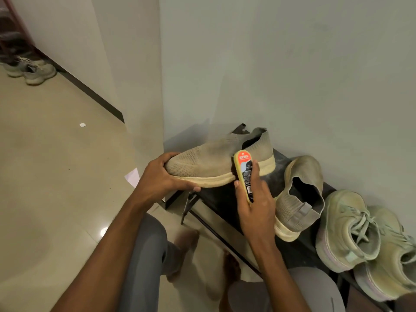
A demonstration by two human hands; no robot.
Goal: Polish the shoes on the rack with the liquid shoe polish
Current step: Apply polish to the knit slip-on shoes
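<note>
My left hand (165,176) grips the toe of a beige knit slip-on shoe (216,159), holding it sideways above the left end of the dark shoe rack (227,199). My right hand (255,203) holds a flat yellow shoe-polish applicator (244,174) with an orange and black label, pressed against the shoe's side near the sole. The matching slip-on shoe (299,194) stands on the rack to the right, heel towards me.
A pair of pale green lace-up sneakers (360,242) sits on the rack at the far right. The wall stands close behind the rack. Another pair of sneakers (31,70) lies on the tiled floor far left. My knees and bare feet are below the rack edge.
</note>
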